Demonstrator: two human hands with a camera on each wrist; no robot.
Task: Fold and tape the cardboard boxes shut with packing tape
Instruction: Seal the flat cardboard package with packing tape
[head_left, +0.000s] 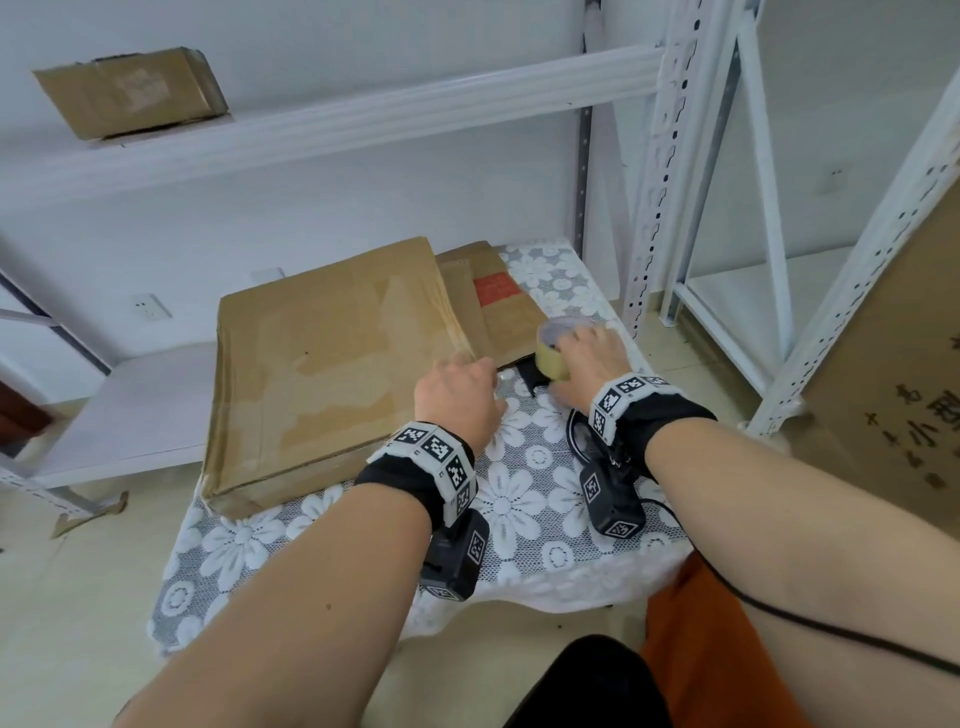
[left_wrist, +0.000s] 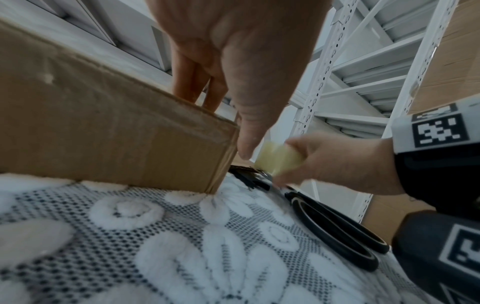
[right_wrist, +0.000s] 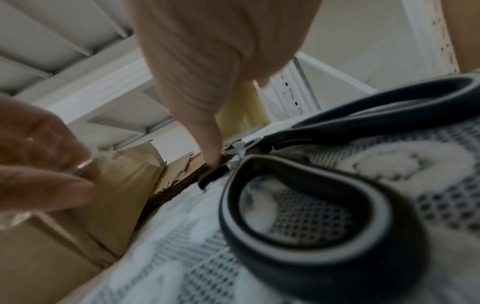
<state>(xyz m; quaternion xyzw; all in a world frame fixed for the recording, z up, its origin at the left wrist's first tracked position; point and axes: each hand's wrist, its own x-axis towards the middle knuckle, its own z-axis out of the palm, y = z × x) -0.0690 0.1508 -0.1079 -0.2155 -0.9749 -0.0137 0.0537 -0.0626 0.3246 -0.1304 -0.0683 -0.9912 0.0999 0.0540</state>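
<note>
1. Two hands meet at the near right corner of the flat cardboard box (head_left: 332, 358), which lies on the lace-covered table (head_left: 519, 499) ahead and to your left.
2. Your left hand (head_left: 457, 397) sits on that corner: the left wrist view shows the fingers over the top edge and the thumb pointing down along the corner. Something clear and glossy seems to be pinched at its fingertips in the right wrist view, likely the tape's free end, but blur leaves that uncertain.
3. Your right hand (head_left: 584, 358) is curled over the tape roll (head_left: 553, 351), just beside the left hand and to its right, low near the table.
4. Between the two hands the gap is short, so any strip drawn out so far is short too.
5. One relation governs the coming move, as I judge it: the box stretches away to the left and far side from both hands, its long edge running from this corner toward the far wall. The roll must travel along or across the box away from your left hand, which is nearer the box and should anchor.
6. More flattened cardboard (head_left: 498, 306) lies behind the roll, touching the box's right edge.
7. Black scissors (left_wrist: 335, 230) rest on the cloth right under your right wrist, close enough to snag as you pull.
</note>
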